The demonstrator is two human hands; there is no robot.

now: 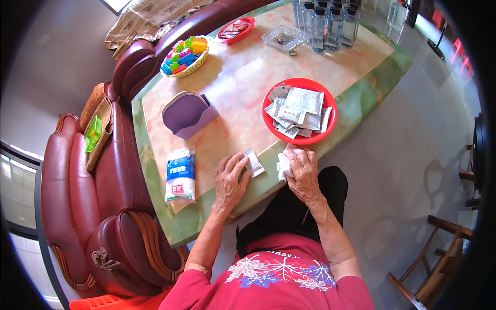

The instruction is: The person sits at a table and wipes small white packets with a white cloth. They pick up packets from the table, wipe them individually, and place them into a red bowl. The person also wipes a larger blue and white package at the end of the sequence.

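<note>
My left hand (230,181) lies on the tabletop, fingers stretched out, its fingertips beside a small white sachet (254,163). Whether they touch the sachet is hard to tell. At the table's near edge my right hand (304,173) is closed around a crumpled white tissue (283,166). Just beyond it stands a round red plate (333,120) heaped with white and grey sachets (305,99). To the left of my left hand lies a blue-and-white plastic packet (180,175). Farther back sits a purple holder (199,123) with rounded purple pieces in it.
On the marble-patterned table (237,67) stand a basket (194,68) of colourful toy bricks, a small red dish (250,26), a glass ashtray (283,39) and several clear bottles (334,31). A maroon leather sofa (121,155) runs along the left. A wooden chair (439,258) is at the lower right.
</note>
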